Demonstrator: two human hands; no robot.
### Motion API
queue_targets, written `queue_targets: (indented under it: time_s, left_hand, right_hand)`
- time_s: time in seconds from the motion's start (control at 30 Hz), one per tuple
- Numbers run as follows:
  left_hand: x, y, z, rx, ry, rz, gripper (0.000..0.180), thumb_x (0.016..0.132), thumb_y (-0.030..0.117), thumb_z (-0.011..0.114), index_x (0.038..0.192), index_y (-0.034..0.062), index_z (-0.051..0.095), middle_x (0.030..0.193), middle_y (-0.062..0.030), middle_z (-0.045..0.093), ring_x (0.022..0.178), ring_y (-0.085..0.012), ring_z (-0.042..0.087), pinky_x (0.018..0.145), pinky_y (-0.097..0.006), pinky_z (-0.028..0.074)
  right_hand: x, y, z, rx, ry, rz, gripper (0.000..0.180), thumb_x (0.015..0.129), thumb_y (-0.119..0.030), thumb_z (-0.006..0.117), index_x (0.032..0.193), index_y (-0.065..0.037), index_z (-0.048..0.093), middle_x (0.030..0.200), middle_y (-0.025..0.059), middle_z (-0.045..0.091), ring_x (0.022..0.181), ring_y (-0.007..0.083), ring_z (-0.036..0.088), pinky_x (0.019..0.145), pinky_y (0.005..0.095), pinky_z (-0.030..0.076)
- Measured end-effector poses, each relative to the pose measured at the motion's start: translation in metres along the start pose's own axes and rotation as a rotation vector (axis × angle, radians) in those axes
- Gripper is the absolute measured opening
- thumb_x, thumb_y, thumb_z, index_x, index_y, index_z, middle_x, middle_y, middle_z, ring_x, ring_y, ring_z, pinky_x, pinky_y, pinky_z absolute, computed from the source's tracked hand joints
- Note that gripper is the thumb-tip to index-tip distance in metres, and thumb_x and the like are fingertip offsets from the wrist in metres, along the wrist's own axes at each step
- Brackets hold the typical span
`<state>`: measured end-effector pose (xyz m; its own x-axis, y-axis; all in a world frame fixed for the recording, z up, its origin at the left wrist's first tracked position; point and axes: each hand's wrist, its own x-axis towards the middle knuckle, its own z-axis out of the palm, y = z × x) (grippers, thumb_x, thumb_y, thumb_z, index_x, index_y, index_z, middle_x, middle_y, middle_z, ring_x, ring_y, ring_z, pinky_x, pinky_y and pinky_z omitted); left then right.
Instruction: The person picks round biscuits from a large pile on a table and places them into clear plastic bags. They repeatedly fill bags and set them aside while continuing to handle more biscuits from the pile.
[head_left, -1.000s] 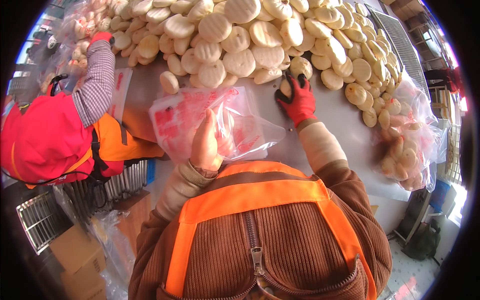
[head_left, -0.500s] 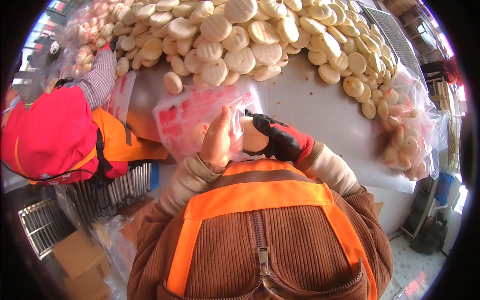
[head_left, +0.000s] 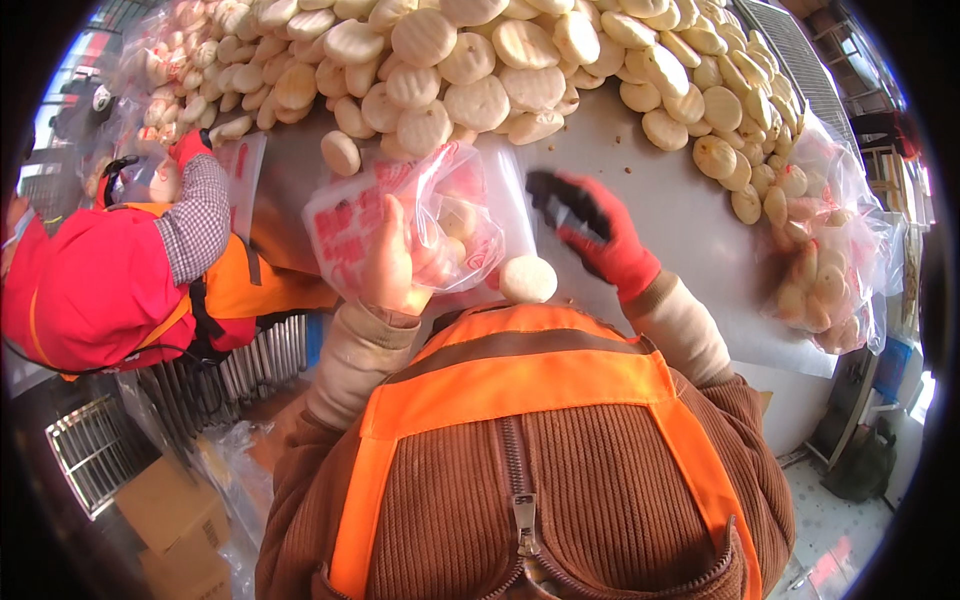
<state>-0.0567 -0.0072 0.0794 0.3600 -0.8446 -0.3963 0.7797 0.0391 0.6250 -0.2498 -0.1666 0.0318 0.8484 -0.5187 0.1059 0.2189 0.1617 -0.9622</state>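
My bare left hand (head_left: 388, 265) holds a clear plastic bag (head_left: 485, 215) with red print, its fingers partly hidden by the film. Several round pale flatbreads (head_left: 458, 218) show inside the bag. To the right, my right hand (head_left: 598, 230) in a red glove with a black palm is raised over the table, fingers apart and holding nothing. One loose round flatbread (head_left: 528, 279) lies at the table's near edge between my hands, touching neither. Beneath the bag is a stack of flat printed bags (head_left: 335, 215).
A big heap of flatbreads (head_left: 480, 105) covers the far side of the metal table (head_left: 690, 270). A filled bag (head_left: 815, 290) stands at the right. At left a co-worker in a red top (head_left: 105, 280) reaches toward the heap. Cardboard boxes (head_left: 170, 505) sit at lower left.
My right hand has let go of the flatbread and moved right, opening. The flatbread now lies at the table's edge. The bag in my left hand has swung into view with flatbreads inside.
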Motion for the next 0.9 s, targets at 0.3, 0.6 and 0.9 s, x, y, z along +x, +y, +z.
queue_targets:
  time_s: [0.3, 0.6, 0.9]
  left_hand:
    - [0.003, 0.004, -0.002, -0.008, -0.164, -0.042, 0.053, 0.101, 0.056, 0.029, 0.075, 0.0133, 0.048, 0.046, 0.0043, 0.022, 0.039, -0.0104, 0.018, 0.041, -0.029, 0.019]
    - [-0.008, -0.011, 0.023, 0.178, 0.138, -0.055, 0.052, 0.100, 0.057, 0.037, 0.076, 0.0112, 0.049, 0.051, 0.0012, 0.035, 0.041, -0.0120, 0.029, 0.043, -0.028, 0.026]
    - [-0.019, -0.005, 0.010, 0.041, -0.176, -0.101, 0.050, 0.102, 0.051, 0.034, 0.071, 0.0127, 0.042, 0.053, 0.0025, 0.029, 0.043, -0.0110, 0.025, 0.042, -0.028, 0.022]
  right_hand:
    - [-0.016, 0.037, 0.020, -1.093, -0.400, 0.299, 0.064, 0.081, -0.042, 0.067, 0.137, -0.017, 0.048, 0.133, 0.0161, 0.051, 0.113, 0.0339, 0.056, 0.088, 0.0440, 0.050]
    - [-0.001, -0.041, 0.029, 0.194, -0.156, 0.516, 0.058, 0.095, -0.044, 0.055, 0.139, -0.007, 0.045, 0.122, 0.0078, 0.057, 0.104, 0.0204, 0.061, 0.079, 0.0310, 0.053]
    - [0.020, -0.005, 0.064, -1.088, -0.160, -0.476, 0.066, 0.075, -0.020, 0.077, 0.132, -0.009, 0.047, 0.134, 0.0250, 0.045, 0.090, 0.0374, 0.064, 0.075, 0.0417, 0.055]
